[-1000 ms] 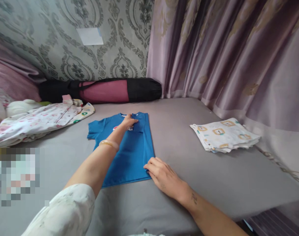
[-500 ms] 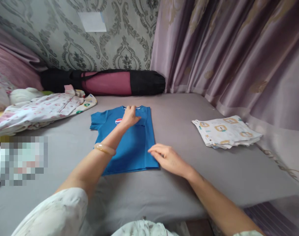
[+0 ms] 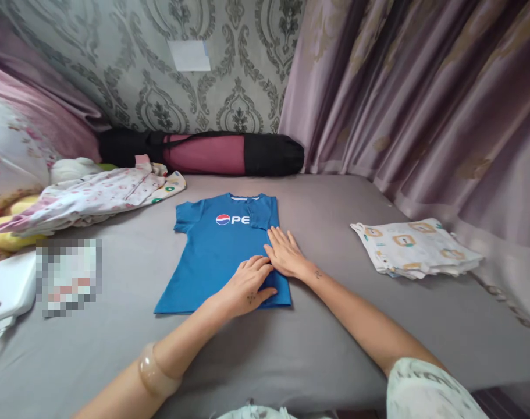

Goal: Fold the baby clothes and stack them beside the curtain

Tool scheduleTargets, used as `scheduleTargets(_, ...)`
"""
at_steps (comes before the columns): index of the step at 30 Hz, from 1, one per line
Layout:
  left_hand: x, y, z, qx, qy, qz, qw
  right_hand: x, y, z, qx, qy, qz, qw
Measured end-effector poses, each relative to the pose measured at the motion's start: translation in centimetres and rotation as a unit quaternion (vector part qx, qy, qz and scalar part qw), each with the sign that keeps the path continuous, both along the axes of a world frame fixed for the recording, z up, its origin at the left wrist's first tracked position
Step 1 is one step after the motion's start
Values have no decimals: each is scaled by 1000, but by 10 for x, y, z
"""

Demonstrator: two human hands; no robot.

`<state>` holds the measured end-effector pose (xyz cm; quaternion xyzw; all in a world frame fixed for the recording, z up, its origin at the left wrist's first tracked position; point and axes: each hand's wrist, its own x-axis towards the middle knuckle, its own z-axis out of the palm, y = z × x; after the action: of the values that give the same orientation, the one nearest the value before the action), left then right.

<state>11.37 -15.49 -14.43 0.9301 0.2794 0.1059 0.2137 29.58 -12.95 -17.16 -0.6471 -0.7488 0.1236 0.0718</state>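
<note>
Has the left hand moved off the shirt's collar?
Yes. The left hand came back from the collar to the blue shirt hem, beside the right hand.

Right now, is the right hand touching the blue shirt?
Touching. The head view shows the right hand lying flat, palm down, on the folded right edge of the blue shirt, with no gap visible.

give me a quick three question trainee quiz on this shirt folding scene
1. True or false: both hands lie flat on the blue t-shirt.
2. Which edge of the shirt is folded in? A) the one by the right hand B) the one by the floral clothes
3. What lies on the bed by the curtain?

Key
1. True; the left hand rests beside the right.
2. A
3. A folded stack of patterned white cloth.
</note>
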Motion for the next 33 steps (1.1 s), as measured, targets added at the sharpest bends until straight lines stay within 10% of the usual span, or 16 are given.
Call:
scheduleTargets(18, -4, 4, -1, -61, 2, 5, 998, 13, 149, -1, 2, -44, -115, 992)
scheduleTargets(33, -2, 0, -14, -1, -75, 18, 997, -9, 136, 2, 28, 0, -97, 995)
